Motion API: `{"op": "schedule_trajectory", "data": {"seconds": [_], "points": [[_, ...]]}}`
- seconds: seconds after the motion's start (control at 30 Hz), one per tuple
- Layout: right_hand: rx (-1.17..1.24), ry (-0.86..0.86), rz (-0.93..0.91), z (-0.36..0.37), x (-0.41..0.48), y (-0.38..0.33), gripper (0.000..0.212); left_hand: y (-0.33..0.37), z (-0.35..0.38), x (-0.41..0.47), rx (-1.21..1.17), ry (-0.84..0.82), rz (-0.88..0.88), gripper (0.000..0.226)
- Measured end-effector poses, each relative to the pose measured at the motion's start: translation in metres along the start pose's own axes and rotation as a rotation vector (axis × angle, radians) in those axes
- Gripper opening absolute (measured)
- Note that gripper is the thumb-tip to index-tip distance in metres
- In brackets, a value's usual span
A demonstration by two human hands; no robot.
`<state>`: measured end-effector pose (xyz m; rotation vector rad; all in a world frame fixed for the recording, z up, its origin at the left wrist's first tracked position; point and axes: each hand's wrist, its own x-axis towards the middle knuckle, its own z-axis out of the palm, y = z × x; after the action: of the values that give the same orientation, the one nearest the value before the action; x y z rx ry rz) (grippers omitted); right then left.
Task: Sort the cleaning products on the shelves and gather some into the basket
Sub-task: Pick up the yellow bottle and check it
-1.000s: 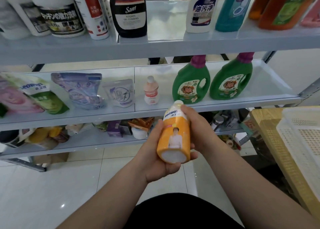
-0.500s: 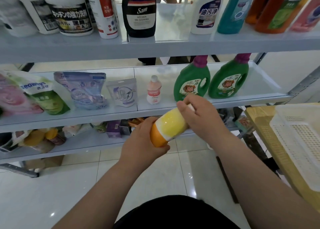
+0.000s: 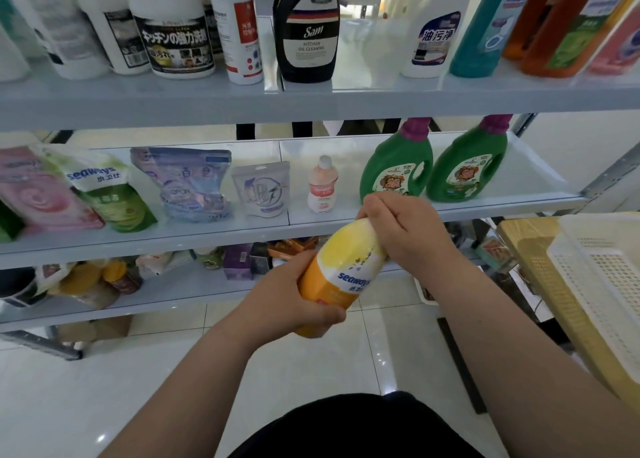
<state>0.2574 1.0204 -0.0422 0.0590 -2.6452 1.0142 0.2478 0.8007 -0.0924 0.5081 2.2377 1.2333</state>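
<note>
Two hands gripped the orange Seaways bottle (image 3: 349, 267) before the shelves (image 3: 207, 104): left hand (image 3: 294, 298) round its base, right hand (image 3: 401, 229) over its top. Bottle had turned from base-on to label-up; white basket (image 3: 595, 284) not reached yet.

The floor (image 3: 311, 371) is laid with glossy white tiles, on which small spots of light are reflected. At the left, a brown cardboard box (image 3: 97, 329) is set on the tiles beneath the lowest shelf (image 3: 180, 289). Toward the right, a dark narrow strip (image 3: 460, 365) is laid across the tiles. A pale wooden surface (image 3: 519, 239) is seen at the right edge.
</note>
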Motion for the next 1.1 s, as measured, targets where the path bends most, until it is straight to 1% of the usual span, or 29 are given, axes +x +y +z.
{"op": "schedule_trajectory", "data": {"seconds": [0.03, 0.07, 0.1, 0.13, 0.2, 0.23, 0.27, 0.33, 0.4, 0.47, 0.57, 0.67, 0.73, 0.8, 0.87, 0.93, 1.0, 1.03, 1.1], "points": [[0.018, -0.004, 0.108, 0.0, 0.003, -0.003, 0.065, 0.002, 0.0, 0.001, 0.035, 0.059, -0.001, 0.093], [0.087, 0.0, 0.2, 0.001, 0.005, -0.006, 0.07, 0.004, 0.0, 0.001, 0.056, 0.101, 0.0, 0.098], [0.199, 0.014, 0.251, 0.002, 0.005, -0.007, 0.065, 0.006, -0.001, 0.002, 0.057, 0.124, 0.004, 0.099], [0.336, 0.03, 0.265, 0.003, 0.004, -0.007, 0.054, 0.008, -0.002, 0.003, 0.032, 0.137, 0.009, 0.097], [0.561, -0.015, 0.263, 0.008, 0.001, -0.005, 0.031, 0.013, -0.003, 0.008, -0.093, 0.161, 0.024, 0.083], [0.636, -0.075, 0.27, 0.011, -0.002, -0.003, 0.03, 0.017, -0.003, 0.011, -0.199, 0.172, 0.031, 0.075], [0.685, -0.134, 0.26, 0.015, -0.003, -0.001, 0.034, 0.021, -0.003, 0.016, -0.321, 0.174, 0.036, 0.068], [0.68, -0.202, 0.201, 0.019, -0.002, 0.001, 0.043, 0.031, -0.004, 0.031, -0.533, 0.167, 0.036, 0.065], [0.694, -0.198, 0.16, 0.016, 0.007, 0.003, 0.053, 0.043, -0.009, 0.05, -0.635, 0.193, 0.034, 0.07], [0.739, -0.182, 0.15, 0.008, 0.02, 0.011, 0.065, 0.057, -0.016, 0.069, -0.646, 0.24, 0.052, 0.072], [0.726, -0.133, 0.114, -0.009, 0.049, 0.023, 0.069, 0.083, -0.024, 0.097, -0.597, 0.276, 0.092, 0.07], [0.688, -0.047, 0.086, -0.032, 0.086, 0.029, 0.074, 0.119, -0.033, 0.124, -0.55, 0.293, 0.134, 0.058], [0.646, 0.007, 0.055, -0.047, 0.11, 0.032, 0.071, 0.145, -0.042, 0.14, -0.492, 0.301, 0.148, 0.057], [0.649, 0.046, 0.015, -0.057, 0.132, 0.033, 0.071, 0.16, -0.053, 0.156, -0.442, 0.316, 0.164, 0.063], [0.665, 0.085, -0.022, -0.063, 0.152, 0.033, 0.069, 0.166, -0.062, 0.167, -0.295, 0.383, 0.238, 0.06], [0.661, 0.141, -0.053, -0.066, 0.172, 0.034, 0.07, 0.166, -0.068, 0.169, 0.014, 0.539, 0.338, 0.058], [0.633, 0.203, -0.083, -0.069, 0.19, 0.038, 0.073, 0.155, -0.073, 0.173, 0.393, 0.695, 0.405, 0.06], [0.621, 0.223, -0.095, -0.069, 0.2, 0.042, 0.073, 0.148, -0.074, 0.176, 0.544, 0.739, 0.404, 0.06], [0.608, 0.236, -0.103, -0.066, 0.219, 0.049, 0.076, 0.136, -0.073, 0.183, 0.776, 0.771, 0.333, 0.061]]}}
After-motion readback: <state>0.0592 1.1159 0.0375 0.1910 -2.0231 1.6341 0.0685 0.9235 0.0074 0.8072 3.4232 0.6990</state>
